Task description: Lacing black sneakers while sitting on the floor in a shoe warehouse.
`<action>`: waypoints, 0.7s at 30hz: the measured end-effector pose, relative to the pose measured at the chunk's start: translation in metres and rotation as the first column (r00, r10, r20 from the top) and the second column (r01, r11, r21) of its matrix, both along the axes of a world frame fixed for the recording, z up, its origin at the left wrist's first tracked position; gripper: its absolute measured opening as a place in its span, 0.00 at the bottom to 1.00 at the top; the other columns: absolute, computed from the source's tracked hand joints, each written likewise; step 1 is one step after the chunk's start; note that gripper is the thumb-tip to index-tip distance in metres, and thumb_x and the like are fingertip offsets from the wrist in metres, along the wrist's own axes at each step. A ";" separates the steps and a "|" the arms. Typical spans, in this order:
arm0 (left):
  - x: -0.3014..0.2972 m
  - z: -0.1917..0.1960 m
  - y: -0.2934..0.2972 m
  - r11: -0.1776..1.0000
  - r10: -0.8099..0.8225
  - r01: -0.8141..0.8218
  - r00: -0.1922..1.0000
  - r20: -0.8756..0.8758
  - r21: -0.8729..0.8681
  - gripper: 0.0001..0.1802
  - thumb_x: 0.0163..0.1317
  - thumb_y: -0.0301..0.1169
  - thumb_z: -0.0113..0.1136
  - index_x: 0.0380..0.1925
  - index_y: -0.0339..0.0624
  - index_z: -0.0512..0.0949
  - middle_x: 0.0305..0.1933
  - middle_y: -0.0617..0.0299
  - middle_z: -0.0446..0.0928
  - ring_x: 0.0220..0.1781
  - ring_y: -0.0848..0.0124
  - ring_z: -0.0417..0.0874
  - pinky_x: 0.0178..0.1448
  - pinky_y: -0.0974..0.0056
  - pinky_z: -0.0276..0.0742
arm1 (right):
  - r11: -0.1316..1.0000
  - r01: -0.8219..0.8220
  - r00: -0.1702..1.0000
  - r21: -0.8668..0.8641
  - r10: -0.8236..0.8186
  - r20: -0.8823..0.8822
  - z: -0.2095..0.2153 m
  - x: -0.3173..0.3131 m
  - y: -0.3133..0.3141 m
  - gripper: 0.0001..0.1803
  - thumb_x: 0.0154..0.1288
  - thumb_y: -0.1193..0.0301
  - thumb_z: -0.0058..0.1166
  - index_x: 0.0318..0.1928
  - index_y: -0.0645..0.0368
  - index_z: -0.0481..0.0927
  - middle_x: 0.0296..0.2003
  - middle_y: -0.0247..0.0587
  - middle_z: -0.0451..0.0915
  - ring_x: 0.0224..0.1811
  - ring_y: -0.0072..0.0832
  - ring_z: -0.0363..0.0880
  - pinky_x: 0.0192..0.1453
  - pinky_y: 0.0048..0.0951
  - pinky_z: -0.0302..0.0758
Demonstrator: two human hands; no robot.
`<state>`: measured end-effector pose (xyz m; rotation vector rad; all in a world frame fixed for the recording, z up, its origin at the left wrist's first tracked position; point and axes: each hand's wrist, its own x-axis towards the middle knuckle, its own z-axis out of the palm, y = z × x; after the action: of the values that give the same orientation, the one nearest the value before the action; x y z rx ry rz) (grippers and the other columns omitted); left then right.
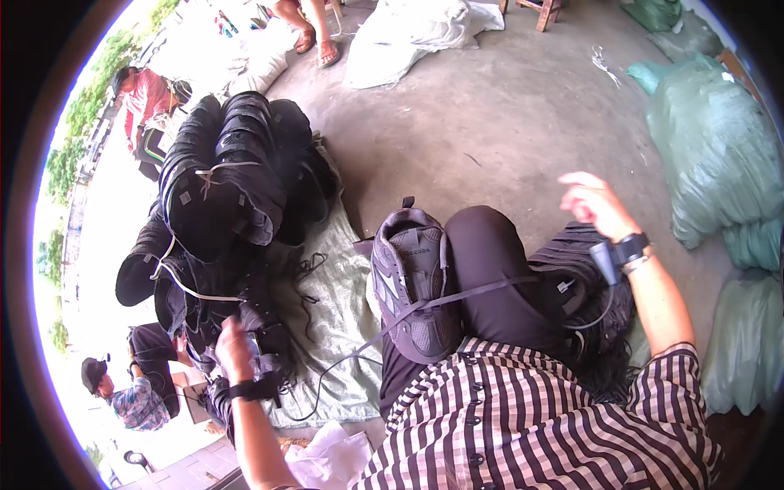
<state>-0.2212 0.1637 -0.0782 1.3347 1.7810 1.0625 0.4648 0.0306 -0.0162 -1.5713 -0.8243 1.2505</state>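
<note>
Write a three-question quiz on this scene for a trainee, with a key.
1. Multiple choice: where does the grey shoe rest?
a) on the floor
b) on the person's lap
c) inside a sack

2. True or false: the person's right hand is off the shoe.

3. Fill in the colour: the bulging sacks along the right side are ____.

Key: 1. b; 2. true; 3. green

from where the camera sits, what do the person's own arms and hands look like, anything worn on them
The left hand and right hand wear no gloves. A broad black band circles the left wrist; the right has a black wristband and a narrow pale strap. A short black-and-pale striped sleeve covers the right upper arm.
</note>
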 end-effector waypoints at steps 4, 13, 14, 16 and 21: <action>0.185 0.057 -0.041 0.936 -0.324 0.348 0.914 0.245 -0.058 0.14 0.68 0.38 0.51 0.37 0.38 0.78 0.21 0.69 0.73 0.20 0.82 0.69 0.28 0.76 0.66 | 0.750 -0.562 0.613 0.348 0.096 0.784 0.028 -0.150 0.048 0.17 0.62 0.76 0.44 0.52 0.57 0.69 0.24 0.49 0.77 0.25 0.39 0.79 0.29 0.37 0.76; 0.232 0.037 -0.107 0.789 -0.607 0.610 0.793 0.060 -0.077 0.15 0.67 0.36 0.51 0.24 0.39 0.73 0.23 0.69 0.71 0.24 0.82 0.67 0.29 0.72 0.64 | 0.767 -0.637 0.729 0.076 0.568 0.381 0.036 -0.176 0.050 0.13 0.63 0.76 0.44 0.47 0.65 0.72 0.29 0.47 0.80 0.27 0.32 0.80 0.35 0.29 0.76; 0.227 0.039 -0.109 0.788 -0.607 0.610 0.792 0.062 -0.078 0.15 0.67 0.36 0.51 0.24 0.39 0.73 0.23 0.69 0.71 0.24 0.82 0.67 0.29 0.72 0.64 | 0.825 -0.565 0.819 0.031 0.555 0.142 0.043 -0.175 0.050 0.11 0.65 0.76 0.44 0.46 0.65 0.74 0.32 0.44 0.81 0.29 0.27 0.80 0.38 0.26 0.76; 0.219 0.045 -0.109 0.642 -0.717 0.713 0.689 0.111 -0.282 0.17 0.66 0.35 0.53 0.20 0.38 0.72 0.21 0.68 0.71 0.26 0.81 0.68 0.30 0.72 0.65 | 0.862 -0.479 0.857 0.165 0.418 0.300 0.040 -0.172 0.052 0.11 0.66 0.75 0.46 0.46 0.66 0.74 0.33 0.42 0.82 0.30 0.24 0.80 0.38 0.23 0.76; 0.228 0.051 -0.103 0.816 -0.577 0.570 0.813 0.079 0.093 0.08 0.64 0.27 0.54 0.31 0.35 0.80 0.25 0.60 0.74 0.28 0.73 0.74 0.35 0.69 0.70 | 0.693 -0.643 0.659 0.326 0.284 0.696 0.032 -0.180 0.054 0.07 0.60 0.71 0.51 0.35 0.61 0.79 0.29 0.45 0.81 0.28 0.37 0.81 0.36 0.33 0.76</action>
<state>0.0072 0.0608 -0.0271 1.6791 1.1441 0.8267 0.2846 0.0847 0.0159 -1.2736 -1.9584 0.6977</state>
